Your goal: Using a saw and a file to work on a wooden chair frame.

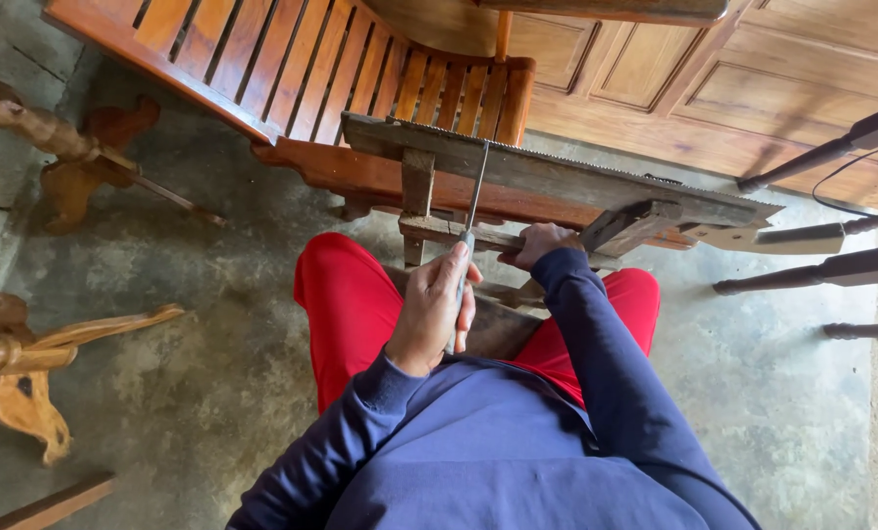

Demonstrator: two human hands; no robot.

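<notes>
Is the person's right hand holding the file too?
No: only the left hand grips the file, while the right hand rests on the wooden clamp frame below the saw blade.

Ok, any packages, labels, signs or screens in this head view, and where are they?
None in view: no package, label, sign or screen.
What shows instead: a saw blade clamped teeth-up in a grey wooden vise, a slim metal file gripped in the left hand, the right hand resting on the vise's lower rail, and brown slatted furniture behind.
</notes>
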